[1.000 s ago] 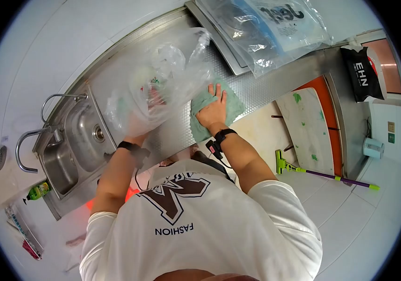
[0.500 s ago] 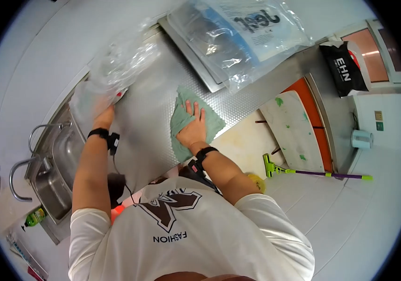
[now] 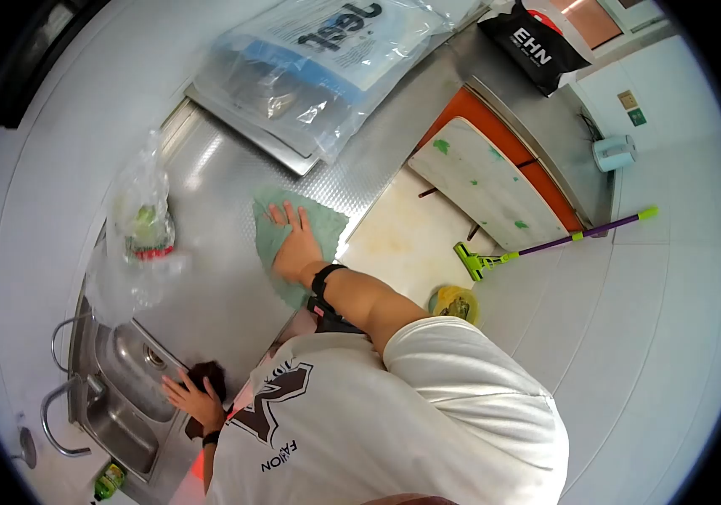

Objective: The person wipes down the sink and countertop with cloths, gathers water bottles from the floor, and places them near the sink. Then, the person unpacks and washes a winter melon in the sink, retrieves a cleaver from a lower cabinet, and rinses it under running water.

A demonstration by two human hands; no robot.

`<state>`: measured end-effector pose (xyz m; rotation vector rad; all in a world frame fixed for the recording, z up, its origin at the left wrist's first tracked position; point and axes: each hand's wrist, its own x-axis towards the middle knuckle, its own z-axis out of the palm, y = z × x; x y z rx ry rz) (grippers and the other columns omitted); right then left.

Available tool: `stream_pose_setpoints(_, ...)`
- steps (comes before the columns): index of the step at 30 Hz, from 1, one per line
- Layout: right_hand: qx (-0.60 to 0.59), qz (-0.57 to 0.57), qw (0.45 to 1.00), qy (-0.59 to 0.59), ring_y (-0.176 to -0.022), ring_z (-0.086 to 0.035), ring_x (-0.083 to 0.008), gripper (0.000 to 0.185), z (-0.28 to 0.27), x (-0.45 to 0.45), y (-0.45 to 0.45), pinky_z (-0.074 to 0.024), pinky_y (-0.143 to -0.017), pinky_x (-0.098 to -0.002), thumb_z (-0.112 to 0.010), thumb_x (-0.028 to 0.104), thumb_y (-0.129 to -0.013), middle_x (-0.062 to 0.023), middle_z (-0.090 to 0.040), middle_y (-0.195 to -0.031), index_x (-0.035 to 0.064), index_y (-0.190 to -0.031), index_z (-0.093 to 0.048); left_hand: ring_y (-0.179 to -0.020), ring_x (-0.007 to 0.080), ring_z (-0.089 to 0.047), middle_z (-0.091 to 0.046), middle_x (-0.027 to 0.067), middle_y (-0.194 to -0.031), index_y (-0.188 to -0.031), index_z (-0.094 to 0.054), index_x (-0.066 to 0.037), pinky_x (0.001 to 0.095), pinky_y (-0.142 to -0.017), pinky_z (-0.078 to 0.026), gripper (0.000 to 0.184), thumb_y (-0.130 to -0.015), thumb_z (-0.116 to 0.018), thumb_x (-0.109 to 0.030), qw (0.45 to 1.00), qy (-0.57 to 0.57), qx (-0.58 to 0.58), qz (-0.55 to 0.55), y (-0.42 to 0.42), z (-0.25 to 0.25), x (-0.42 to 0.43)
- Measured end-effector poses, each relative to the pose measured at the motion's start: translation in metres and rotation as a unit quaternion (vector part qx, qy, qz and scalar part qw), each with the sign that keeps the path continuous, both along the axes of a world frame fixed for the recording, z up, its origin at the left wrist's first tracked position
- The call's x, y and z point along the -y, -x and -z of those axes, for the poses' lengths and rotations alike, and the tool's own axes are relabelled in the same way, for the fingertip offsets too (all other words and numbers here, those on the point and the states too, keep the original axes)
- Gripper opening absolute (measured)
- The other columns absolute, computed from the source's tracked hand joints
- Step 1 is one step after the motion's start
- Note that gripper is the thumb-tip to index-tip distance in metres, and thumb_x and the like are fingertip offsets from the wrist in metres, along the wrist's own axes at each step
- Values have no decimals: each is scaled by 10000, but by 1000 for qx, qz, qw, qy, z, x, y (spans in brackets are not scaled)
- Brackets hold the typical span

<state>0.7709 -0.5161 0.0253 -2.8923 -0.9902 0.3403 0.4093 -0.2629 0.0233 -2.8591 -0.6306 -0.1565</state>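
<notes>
A green cloth (image 3: pixel 325 220) lies spread on the textured metal counter (image 3: pixel 217 210). My right hand (image 3: pixel 296 251) presses flat on it, fingers stretched and slightly apart, not gripping. At the near edge of the sink (image 3: pixel 146 353), my left hand (image 3: pixel 196 401) is open with fingers spread and nothing in it; whether it touches the rim I cannot tell. A clear plastic bag (image 3: pixel 146 223) with something green and red inside sits on the counter left of the cloth, apart from both hands.
A metal panel (image 3: pixel 297 162) under a large plastic-wrapped package (image 3: pixel 318 71) lies at the back. On the right are a black EHN bag (image 3: pixel 533 46), a folded table (image 3: pixel 495 172), a mop (image 3: pixel 546 244), a kettle (image 3: pixel 614 153) and a yellow-lined bin (image 3: pixel 455 303).
My left hand has left the plastic bag and drawn back to the sink's near edge. The bag now sits unheld. My right hand stays on the cloth. The view has turned.
</notes>
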Motion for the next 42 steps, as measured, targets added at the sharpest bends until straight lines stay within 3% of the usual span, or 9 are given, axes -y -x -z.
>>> stream_pose_setpoints(6, 2, 23, 997, -72, -1463, -94, -404, 732, 6, -4, 2, -82, -1170, -554, -499, 340, -867, -151, -172, -1595, 74, -1510, -272, -1446, 429, -167, -108, 258, -1583, -1540, -194, -103, 643, -1086, -223, 765, -972, -429, -559, 927, 111, -28, -357, 27, 44, 26)
stream_pose_setpoints(13, 7, 49, 999, 14, -1467, -88, -391, 738, 12, -29, 30, -82, -1175, -545, -534, 381, -864, -133, -143, -1606, 77, -1496, -305, -1460, 414, -145, -110, 201, -1602, -1530, -209, -72, 621, -1104, -200, 701, -1000, -423, -479, 970, 50, 16, -236, 0, 43, 24)
stream_pose_setpoints(17, -27, -209, 977, -44, -1458, -172, -362, 707, 22, 0, 59, -130, -1188, -503, -569, 361, -832, -89, -209, -1596, 181, -1485, -366, -1444, 419, -193, -166, 166, -1600, -1525, -270, -132, 607, -1102, -215, 617, -1011, -417, -441, 980, 30, 33, -196, 7, 49, 18)
stream_pose_setpoints(21, -57, -107, 968, -220, -1399, -305, -364, 576, 25, 56, 14, -178, -1168, -544, -528, 344, -843, -79, -363, -1533, 251, -1409, -465, -1442, 405, -210, -180, 142, -1601, -1521, -282, -152, 607, -1108, -210, 600, -1008, -422, -430, 979, 42, 29, -196, 4, 43, 19)
stream_pose_setpoints(25, 46, 43, 998, -12, -1403, -278, -411, 600, 12, 73, -48, -198, -1138, -562, -501, 402, -869, -121, -346, -1535, 166, -1419, -462, -1449, 393, -193, -177, 135, -1601, -1515, -293, -153, 614, -1115, -189, 607, -985, -465, -395, 972, 56, 6, -229, 1, 44, 19)
stream_pose_setpoints(28, 130, 222, 965, -58, -1424, -221, -418, 637, 49, 37, -43, -169, -1148, -552, -494, 399, -877, -149, -275, -1565, 104, -1439, -433, -1454, 369, -193, -185, 136, -1597, -1510, -292, -144, 608, -1118, -191, 605, -981, -469, -378, 970, 51, -2, -238, -3, 39, 24)
stream_pose_setpoints(35, -22, -143, 988, -54, -1447, -196, -385, 704, 28, -37, 55, -120, -1179, -528, -543, 434, -871, -143, -240, -1581, 105, -1474, -389, -1443, 347, -233, -210, 127, -1592, -1517, -284, -134, 600, -1115, -191, 572, -999, -438, -324, 969, 44, 13, -242, 1, 46, 20)
stream_pose_setpoints(39, -40, -93, 994, 46, -1394, -311, -360, 660, 12, -39, -20, -212, -1149, -509, -489, 508, -906, -128, -384, -1515, 135, -1447, -429, -1435, 348, -247, -233, 143, -1581, -1504, -308, -115, 574, -1124, -189, 613, -950, -502, -292, 963, 116, 58, -238, -4, 36, 17)
stream_pose_setpoints(42, 147, -38, 988, 28, -1430, -238, -390, 810, 54, -39, -84, -205, -1138, -548, -579, 513, -833, -126, -277, -1571, 134, -1502, -324, -1415, 362, -276, -274, 178, -1551, -1474, -355, -94, 563, -1127, -193, 663, -880, -594, -267, 958, 154, 16, -240, -20, 12, 22)
